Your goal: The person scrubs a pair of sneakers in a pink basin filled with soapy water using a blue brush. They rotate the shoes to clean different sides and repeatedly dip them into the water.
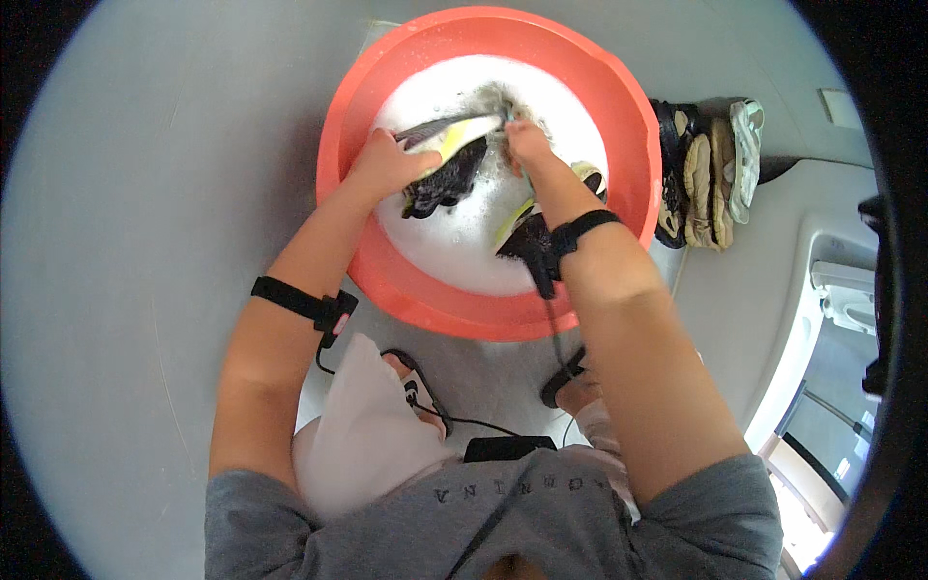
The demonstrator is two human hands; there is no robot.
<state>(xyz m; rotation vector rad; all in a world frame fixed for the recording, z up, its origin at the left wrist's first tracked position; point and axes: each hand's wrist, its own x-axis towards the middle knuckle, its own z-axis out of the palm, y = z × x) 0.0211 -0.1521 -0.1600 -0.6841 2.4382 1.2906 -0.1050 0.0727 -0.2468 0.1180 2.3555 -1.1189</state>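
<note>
A round red plastic tub (435,308) holds white, foamy water. My left hand (397,163) grips one end of a wet shoe (453,156) with a pale, yellow-marked midsole and a black upper, held on its side over the suds. Near the shoe's other end, my right hand (527,145) is closed around a thin, light-blue handle, apparently of a brush; its head is blurred and partly hidden in grey foam. A second black shoe (523,235) with yellow and pale edges lies in the tub under my right forearm, which covers part of it.
Right of the tub, several shoes (699,185) in black, tan and pale green lean together by the grey wall. A door opening (797,290) is at the far right. My sandalled feet are just below the tub, and a black cable (478,423) runs between my legs.
</note>
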